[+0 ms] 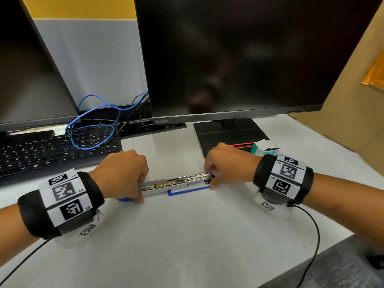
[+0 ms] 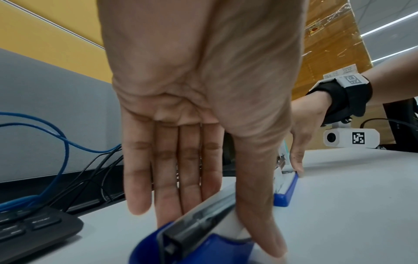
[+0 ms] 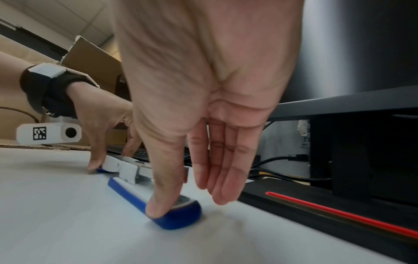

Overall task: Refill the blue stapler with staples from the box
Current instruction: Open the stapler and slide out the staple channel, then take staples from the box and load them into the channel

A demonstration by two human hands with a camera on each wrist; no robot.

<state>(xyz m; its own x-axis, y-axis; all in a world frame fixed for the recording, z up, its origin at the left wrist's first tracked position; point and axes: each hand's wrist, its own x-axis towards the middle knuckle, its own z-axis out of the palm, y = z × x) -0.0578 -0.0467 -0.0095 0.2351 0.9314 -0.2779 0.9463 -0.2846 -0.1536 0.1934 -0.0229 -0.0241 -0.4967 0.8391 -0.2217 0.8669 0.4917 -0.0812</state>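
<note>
The blue stapler (image 1: 176,185) lies swung open flat on the white desk (image 1: 187,235), with its metal staple channel facing up. My left hand (image 1: 141,194) pinches the stapler's left end, the blue-capped top arm (image 2: 199,225), between thumb and fingers. My right hand (image 1: 211,177) holds the right end: the thumb presses on the tip of the blue base (image 3: 135,189), and the fingers reach down over the end of the metal rail. The small white and teal staple box (image 1: 266,149) stands with its flap open just behind my right wrist.
A monitor stand base (image 1: 228,134) with a red strip lies right behind the stapler. A black keyboard (image 1: 52,150) with a blue cable (image 1: 93,121) looped over it is at the left. Cardboard (image 1: 353,80) walls off the right side.
</note>
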